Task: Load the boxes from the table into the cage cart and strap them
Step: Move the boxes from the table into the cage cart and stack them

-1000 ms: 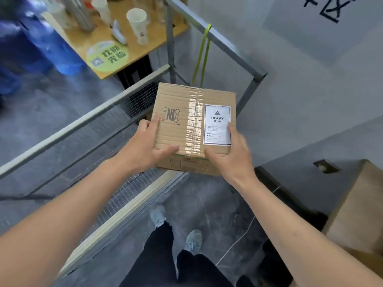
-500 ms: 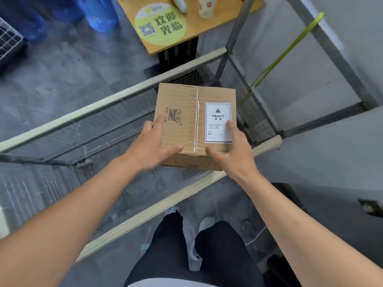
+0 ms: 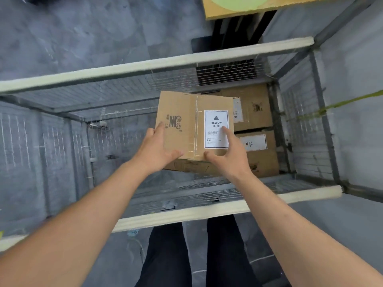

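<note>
box held over the cart, free floor to the left

the brown taped cardboard box with a white heavy label [image 3: 186,125] hangs inside the grey wire cage cart [image 3: 153,65], gripped at its near corners by the left hand [image 3: 157,150] and right hand [image 3: 227,156]. two stacked brown boxes [image 3: 255,129] sit just right of the grip; the drop likely goes beside them.

Both forearms are bare from the frame's lower corners up to the wrists, with no sleeve, watch, band or glove showing. The left hand [image 3: 158,151] and right hand [image 3: 226,158] carry no rings that can be made out. Below the near rail [image 3: 186,214] of the cart, two legs in plain black trousers [image 3: 165,257] show side by side, with no markings visible. The feet are out of view.
</note>
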`<state>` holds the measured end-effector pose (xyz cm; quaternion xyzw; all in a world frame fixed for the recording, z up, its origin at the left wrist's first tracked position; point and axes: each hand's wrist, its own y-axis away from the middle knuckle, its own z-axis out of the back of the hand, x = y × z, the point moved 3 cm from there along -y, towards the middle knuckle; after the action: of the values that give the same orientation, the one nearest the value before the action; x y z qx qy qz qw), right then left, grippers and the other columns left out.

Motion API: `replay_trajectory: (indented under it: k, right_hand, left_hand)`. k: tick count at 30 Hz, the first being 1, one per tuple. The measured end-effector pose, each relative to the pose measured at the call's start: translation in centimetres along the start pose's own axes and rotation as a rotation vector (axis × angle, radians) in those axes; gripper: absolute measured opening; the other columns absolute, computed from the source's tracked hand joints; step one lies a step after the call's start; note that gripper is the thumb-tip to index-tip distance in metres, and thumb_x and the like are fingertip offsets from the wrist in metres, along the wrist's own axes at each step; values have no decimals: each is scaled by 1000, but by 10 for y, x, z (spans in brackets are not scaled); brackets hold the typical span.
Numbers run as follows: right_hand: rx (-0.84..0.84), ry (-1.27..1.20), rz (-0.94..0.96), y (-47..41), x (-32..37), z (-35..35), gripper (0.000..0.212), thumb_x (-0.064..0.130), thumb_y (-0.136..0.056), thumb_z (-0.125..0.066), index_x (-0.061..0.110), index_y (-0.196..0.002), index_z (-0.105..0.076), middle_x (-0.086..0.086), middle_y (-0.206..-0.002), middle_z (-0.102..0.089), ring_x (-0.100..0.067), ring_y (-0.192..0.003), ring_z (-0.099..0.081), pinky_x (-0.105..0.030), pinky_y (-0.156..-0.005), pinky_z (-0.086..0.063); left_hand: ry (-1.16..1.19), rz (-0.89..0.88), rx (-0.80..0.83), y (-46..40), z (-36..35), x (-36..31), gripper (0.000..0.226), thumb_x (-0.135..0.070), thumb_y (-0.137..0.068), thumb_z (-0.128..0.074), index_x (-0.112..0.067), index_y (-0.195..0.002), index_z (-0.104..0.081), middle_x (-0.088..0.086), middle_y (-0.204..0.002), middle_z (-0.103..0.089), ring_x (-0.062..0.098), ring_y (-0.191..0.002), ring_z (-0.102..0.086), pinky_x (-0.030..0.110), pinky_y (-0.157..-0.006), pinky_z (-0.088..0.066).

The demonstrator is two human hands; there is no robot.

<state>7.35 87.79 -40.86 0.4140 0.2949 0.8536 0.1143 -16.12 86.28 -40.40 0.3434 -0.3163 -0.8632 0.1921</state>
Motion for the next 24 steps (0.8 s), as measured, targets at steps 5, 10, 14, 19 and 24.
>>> replay_trajectory:
  k: [5, 10, 14, 19, 24]
  right_hand:
    - [143, 46, -13, -69, -39, -34, 95, 33, -83, -82, 32, -160, -27, 1, -161, -33, -19, -144, -37, -26, -104, -31]
    - [206, 72, -34, -131, -71, -64, 98, 31, -82, -85, 33, -161, -26, -1, -160, -32, -21, -143, -38, -24, -104, -28]
    - [192, 98, -43, -173, -91, -77, 97, 31, -83, -85, 34, -160, -26, -2, -158, -33, -22, -141, -40, -23, -103, -28]
    - [160, 135, -17, -221, -113, -93, 95, 29, -86, -83, 34, -161, -24, -1, -160, -29, -21, -142, -39, -22, -105, -27]
    - [103, 170, 11, -260, -133, -101, 90, 29, -91, -78, 39, -161, -22, -1, -167, -17, -25, -149, -33, -37, -119, -30]
  left_hand:
    - [9, 100, -41, -54, -41, 30, 113, -45, -85, -83, -26, -166, -7, 7, -151, -34, 29, -139, -41, 47, -114, -37]
    - [81, 166, -52, -108, -78, 61, 111, -39, -86, -84, -24, -166, -9, 8, -153, -34, 28, -139, -41, 43, -114, -39]
    - [132, 159, -61, -150, -102, 74, 110, -33, -88, -83, -22, -166, -7, 8, -157, -29, 28, -145, -37, 45, -122, -33]
    - [149, 167, -83, -202, -127, 85, 109, -34, -86, -85, -23, -165, -11, 8, -154, -33, 27, -142, -39, 43, -118, -34]
    - [178, 148, -117, -238, -147, 85, 111, -33, -85, -85, -27, -165, -8, 4, -158, -32, 26, -144, -38, 44, -119, -33]
